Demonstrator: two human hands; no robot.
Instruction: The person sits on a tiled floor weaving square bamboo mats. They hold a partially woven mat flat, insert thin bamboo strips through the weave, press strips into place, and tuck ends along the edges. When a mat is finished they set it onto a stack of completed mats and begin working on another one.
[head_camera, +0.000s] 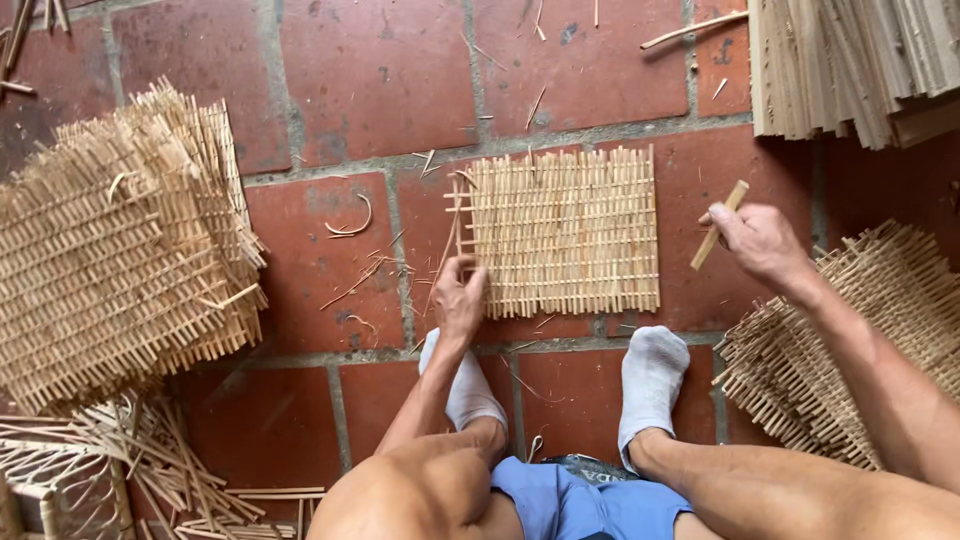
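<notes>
A small woven bamboo mat lies flat on the red tile floor. The left hand pinches its near-left corner. The right hand is closed around 1 bamboo stick. The mat looks light, stiff and easy to snap; hold its edges.

Open tile floor is left above the woven bamboo mat; passage is blocked leftward by a stack of mats, rightward by another stack, and top right by bundled slats.
</notes>
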